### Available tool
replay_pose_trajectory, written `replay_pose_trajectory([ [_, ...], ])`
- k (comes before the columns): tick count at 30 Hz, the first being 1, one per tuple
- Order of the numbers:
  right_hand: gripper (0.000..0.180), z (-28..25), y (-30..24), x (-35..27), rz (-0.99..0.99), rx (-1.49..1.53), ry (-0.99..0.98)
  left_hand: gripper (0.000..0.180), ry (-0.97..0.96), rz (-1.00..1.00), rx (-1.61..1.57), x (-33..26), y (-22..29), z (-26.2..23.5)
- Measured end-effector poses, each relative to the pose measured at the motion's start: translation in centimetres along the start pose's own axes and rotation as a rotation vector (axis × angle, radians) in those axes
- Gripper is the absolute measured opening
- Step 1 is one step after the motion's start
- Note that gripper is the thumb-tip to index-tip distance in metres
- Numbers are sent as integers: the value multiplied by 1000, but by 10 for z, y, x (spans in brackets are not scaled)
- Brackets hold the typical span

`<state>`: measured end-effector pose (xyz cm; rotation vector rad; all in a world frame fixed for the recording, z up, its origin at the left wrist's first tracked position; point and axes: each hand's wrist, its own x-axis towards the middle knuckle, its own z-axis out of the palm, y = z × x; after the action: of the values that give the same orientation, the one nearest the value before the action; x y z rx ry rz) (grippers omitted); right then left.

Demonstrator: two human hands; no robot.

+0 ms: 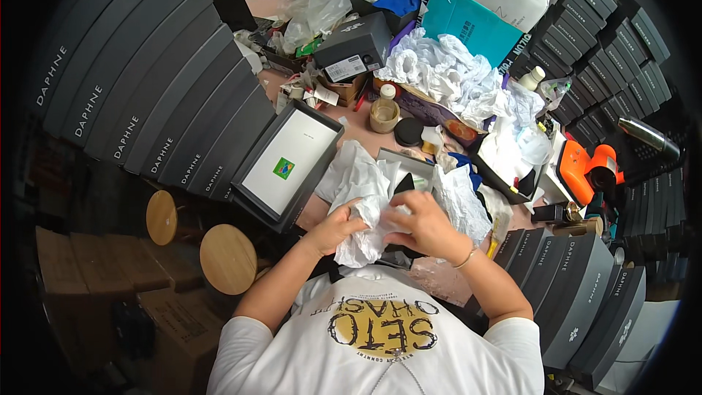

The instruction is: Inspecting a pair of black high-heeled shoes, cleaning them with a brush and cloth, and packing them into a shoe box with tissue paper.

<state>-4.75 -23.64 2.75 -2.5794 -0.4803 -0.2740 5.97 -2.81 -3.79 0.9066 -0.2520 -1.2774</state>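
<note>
A crumpled sheet of white tissue paper (pixel 360 189) hangs in front of me, gathered into a loose bundle. My left hand (pixel 338 228) is closed on its near left side. Just right of the bundle is my right hand (pixel 428 225), its fingers bent and apart, the tips close to the paper. I see nothing between them. A dark pointed thing (pixel 404 183) shows behind the right hand; its kind is mostly hidden. To the left lies an open dark grey shoebox (pixel 319 129), with a white sheet (pixel 292 157) bearing a small green sticker inside.
Dark shoeboxes (pixel 157 73) stand stacked at left, with more (pixel 578 300) at right. Crumpled white paper (pixel 446 66) heaps over a carton beyond my hands. A jar (pixel 384 115), an orange device (pixel 576 172) and two round wooden stools (pixel 228 258) are around me.
</note>
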Motion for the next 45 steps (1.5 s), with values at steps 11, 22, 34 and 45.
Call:
replay_pose_trajectory([
  [11,40,31,23,-7,378,500,-92,40,226,200,717,3,31,18],
  [22,80,16,13,-11,127,216,-87,44,83,62,442,-3,23,16],
  [34,36,24,-26,-23,461,854,-122,31,158,35,-168,-2,12,12],
  [45,47,63,-35,-28,245,636,134,41,203,6,163,-27,-69,31],
])
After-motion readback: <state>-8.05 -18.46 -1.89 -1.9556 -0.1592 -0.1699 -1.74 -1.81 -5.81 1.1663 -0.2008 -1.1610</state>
